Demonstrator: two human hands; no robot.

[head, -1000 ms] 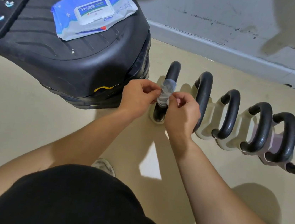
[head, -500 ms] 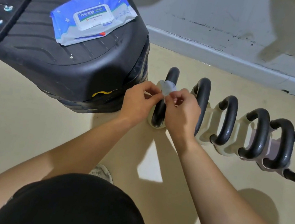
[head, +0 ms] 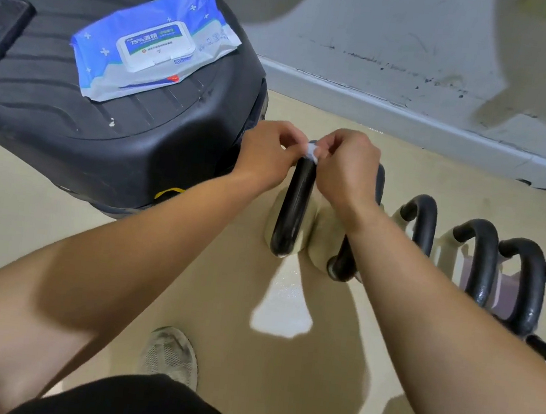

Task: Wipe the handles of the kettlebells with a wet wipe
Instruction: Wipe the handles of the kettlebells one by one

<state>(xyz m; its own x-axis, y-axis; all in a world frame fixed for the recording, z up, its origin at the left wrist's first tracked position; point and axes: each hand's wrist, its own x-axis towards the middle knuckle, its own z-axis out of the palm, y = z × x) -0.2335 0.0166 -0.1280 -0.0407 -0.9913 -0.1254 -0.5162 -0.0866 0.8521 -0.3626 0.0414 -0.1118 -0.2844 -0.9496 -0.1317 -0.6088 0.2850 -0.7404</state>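
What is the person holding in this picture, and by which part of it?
Both hands, left hand and right hand, pinch a wet wipe by its two ends, looped over the far end of the first kettlebell handle.

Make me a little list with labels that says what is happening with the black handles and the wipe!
doing: wiping a kettlebell handle
left hand: pinching one end of the wet wipe
right hand: pinching the other end
wipe position: wrapped over the far end of the first handle
row: more kettlebells line up to the right on the floor
wipe pack: blue and white, lid shut, lying on the black case
also seen: one shoe below the arms
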